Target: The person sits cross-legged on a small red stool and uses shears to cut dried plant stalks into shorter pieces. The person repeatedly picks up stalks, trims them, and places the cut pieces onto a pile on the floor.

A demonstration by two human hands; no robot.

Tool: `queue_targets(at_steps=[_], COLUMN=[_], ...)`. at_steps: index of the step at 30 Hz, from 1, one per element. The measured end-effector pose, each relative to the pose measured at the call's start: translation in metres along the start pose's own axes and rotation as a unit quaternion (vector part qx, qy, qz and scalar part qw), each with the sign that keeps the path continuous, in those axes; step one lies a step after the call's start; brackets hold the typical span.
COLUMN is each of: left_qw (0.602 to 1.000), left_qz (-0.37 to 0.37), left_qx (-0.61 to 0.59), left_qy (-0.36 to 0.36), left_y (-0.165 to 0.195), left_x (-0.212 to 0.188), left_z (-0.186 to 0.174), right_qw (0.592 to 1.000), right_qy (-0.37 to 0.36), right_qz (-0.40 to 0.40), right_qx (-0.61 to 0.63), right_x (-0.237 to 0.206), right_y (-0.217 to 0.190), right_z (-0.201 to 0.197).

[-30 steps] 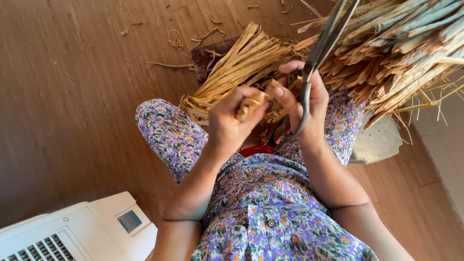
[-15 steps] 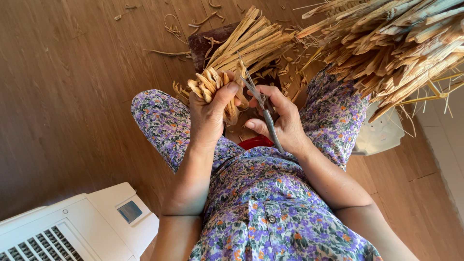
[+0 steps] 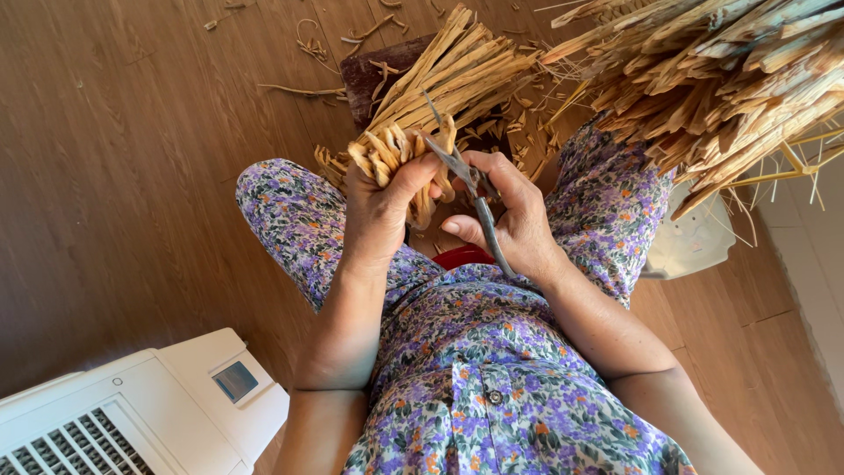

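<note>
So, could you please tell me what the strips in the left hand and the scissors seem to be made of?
Strips: seemingly dried plant fibre, perhaps split cane or palm; tan, matte, with splintery ends. Scissors: apparently bare metal; dull grey, slim handles running through the right hand.

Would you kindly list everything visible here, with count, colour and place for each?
strips: one handful, tan, gripped in the left hand.
scissors: one, grey metal, in the right hand, blades at the strips.
bundle: one, tan, on the floor ahead of the knees.
pile: one big heap, tan, top right.
scraps: several, tan, scattered on the floor, top.
appliance: one, white, bottom left.
white object: one, right, under the pile; kind unclear.
floor: brown wood.
dress: one, purple floral, worn.
left hand: holds the strips.
right hand: holds the scissors.
</note>
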State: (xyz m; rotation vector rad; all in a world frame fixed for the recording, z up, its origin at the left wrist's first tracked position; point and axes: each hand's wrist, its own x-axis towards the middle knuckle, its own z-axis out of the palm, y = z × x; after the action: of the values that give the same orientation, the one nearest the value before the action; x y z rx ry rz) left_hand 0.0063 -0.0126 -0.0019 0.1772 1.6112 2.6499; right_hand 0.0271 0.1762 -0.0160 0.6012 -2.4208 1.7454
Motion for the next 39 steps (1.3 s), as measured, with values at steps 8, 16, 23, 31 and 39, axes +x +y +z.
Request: queue_targets(at_steps=[8,16,23,31,39], left_qw=[0.999,0.998,0.987,0.803,0.635], left_qz=[-0.020,-0.023,0.051,0.106,-0.177], left_qx=[-0.029,0.047,0.151,0.582,0.742], left_qy=[-0.010,-0.034,-0.005,-0.069,-0.122], left_y=[-0.010,-0.012,0.018,-0.051,-0.205], left_x=[0.002,0.002,0.035,0.106,0.166], left_z=[0.001,0.006,0.002,0.003,-0.008], right_qw=[0.998,0.974,0.951,0.964,0.938], right_qy=[0.033,0.083,0.203,0.241,0.250], right_qz=[0.019,0.041,0.099,0.107,0.207], right_qx=[0.058,0.208,0.212,0.031,0.123], right_x=[-0.008,-0.015,-0.018,-0.018,-0.013], right_y=[0.012,0.023,0.066,0.151,0.165], right_z=[0.009,0.017,-0.009,-0.009,-0.008])
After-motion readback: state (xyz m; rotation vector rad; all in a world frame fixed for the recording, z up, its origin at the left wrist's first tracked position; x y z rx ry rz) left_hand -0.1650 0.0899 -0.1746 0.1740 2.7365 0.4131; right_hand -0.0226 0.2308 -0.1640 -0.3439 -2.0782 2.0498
